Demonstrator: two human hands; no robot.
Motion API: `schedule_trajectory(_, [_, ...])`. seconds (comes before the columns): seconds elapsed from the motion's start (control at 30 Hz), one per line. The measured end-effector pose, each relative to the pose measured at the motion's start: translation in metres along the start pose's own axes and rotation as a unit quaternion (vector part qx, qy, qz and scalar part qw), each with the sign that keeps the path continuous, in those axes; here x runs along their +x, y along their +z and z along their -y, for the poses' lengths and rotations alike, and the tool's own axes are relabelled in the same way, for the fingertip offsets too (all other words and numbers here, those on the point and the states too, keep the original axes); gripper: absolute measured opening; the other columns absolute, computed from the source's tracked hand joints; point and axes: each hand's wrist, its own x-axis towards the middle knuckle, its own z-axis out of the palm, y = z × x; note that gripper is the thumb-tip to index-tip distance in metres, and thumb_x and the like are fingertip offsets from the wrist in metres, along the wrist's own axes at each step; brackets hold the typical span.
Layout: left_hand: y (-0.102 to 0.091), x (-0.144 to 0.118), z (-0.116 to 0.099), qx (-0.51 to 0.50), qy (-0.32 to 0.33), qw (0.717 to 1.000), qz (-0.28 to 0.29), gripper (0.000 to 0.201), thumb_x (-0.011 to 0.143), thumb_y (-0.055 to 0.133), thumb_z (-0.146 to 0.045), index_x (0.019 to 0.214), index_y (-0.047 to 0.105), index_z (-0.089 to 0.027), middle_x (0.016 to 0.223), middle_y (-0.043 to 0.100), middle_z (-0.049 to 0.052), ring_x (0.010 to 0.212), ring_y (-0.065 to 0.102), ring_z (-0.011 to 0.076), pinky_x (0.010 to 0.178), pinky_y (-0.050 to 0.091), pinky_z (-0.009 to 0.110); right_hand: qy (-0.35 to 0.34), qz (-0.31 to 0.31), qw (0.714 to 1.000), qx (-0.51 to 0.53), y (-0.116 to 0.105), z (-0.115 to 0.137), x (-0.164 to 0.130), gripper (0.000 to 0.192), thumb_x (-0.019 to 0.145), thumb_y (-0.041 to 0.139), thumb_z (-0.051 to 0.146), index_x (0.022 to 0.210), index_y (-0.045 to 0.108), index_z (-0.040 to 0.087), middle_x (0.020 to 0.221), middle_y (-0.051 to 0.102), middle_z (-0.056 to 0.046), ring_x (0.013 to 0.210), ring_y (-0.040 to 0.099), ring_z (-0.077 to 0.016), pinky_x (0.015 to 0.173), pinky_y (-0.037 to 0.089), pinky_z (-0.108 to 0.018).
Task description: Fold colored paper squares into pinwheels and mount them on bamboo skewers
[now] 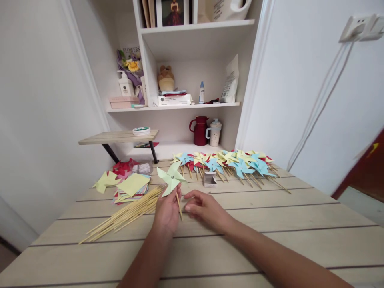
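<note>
A pale green paper pinwheel on a thin wooden stick is held up in my left hand, whose fingers close round it just under the paper blades. A small round pin head shows at the pinwheel's centre. My right hand is just right of the stick, apart from it, with thumb and fingers parted and nothing visible between them. Left of my left hand lies a bundle of bare wooden sticks. Behind the bundle is a stack of coloured paper squares, yellow on top.
Finished-looking pinwheels in blue, yellow and red lie piled at the back right. A small open box stands before them. Folded yellow paper and a clear container sit back left, near a raised wooden shelf.
</note>
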Motion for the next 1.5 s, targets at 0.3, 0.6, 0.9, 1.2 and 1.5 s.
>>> schedule_trajectory(0.3, [0.001,0.002,0.004,-0.021,-0.021,0.999,0.024,0.02,0.086,0.058,0.0,0.075,0.071,-0.012,0.079,0.071,0.005,0.07,0.066,0.0075,0.084,0.055,0.022,0.013,-0.075,0.941,-0.329,0.016,0.005,0.0,0.004,0.07,0.073,0.027,0.07,0.073,0.022,0.069,0.072,0.002,0.063,0.058,-0.014,0.057,0.032,-0.024])
schedule_trajectory(0.6, [-0.002,0.001,0.008,0.087,-0.016,0.987,0.133,0.014,0.078,0.071,-0.012,0.092,0.072,-0.016,0.098,0.075,0.007,0.091,0.068,0.0127,0.09,0.051,0.023,-0.01,-0.087,0.971,-0.222,-0.003,0.002,0.004,0.008,0.075,0.066,0.022,0.072,0.072,0.018,0.063,0.065,0.003,0.06,0.051,-0.0111,0.056,0.033,-0.021])
schedule_trajectory(0.9, [0.0,-0.012,0.009,0.316,0.041,0.929,0.187,0.044,0.077,0.074,-0.043,0.11,0.071,-0.015,0.089,0.074,0.007,0.08,0.065,0.0155,0.084,0.049,0.029,0.052,-0.221,0.896,-0.381,-0.083,0.032,0.009,0.02,0.087,0.059,0.034,0.079,0.072,0.021,0.077,0.072,-0.001,0.073,0.061,-0.015,0.059,0.033,-0.023])
schedule_trajectory(1.2, [-0.006,-0.019,0.031,0.672,0.207,0.602,0.379,0.021,0.082,0.057,-0.024,0.087,0.078,-0.023,0.087,0.073,0.008,0.087,0.063,0.0247,0.083,0.044,0.038,0.201,-0.266,0.832,-0.443,-0.132,0.016,0.012,0.013,0.081,0.066,0.033,0.08,0.074,0.022,0.089,0.076,-0.007,0.087,0.067,-0.0229,0.061,0.035,-0.026])
schedule_trajectory(1.5, [-0.011,-0.015,0.029,0.699,0.241,0.542,0.4,0.026,0.088,0.051,-0.025,0.093,0.076,-0.025,0.09,0.073,0.006,0.088,0.062,0.0227,0.082,0.042,0.035,0.271,-0.223,0.832,-0.43,-0.15,0.009,0.008,0.027,0.08,0.065,0.03,0.055,0.069,0.018,0.068,0.073,-0.009,0.066,0.068,-0.0197,0.061,0.042,-0.027])
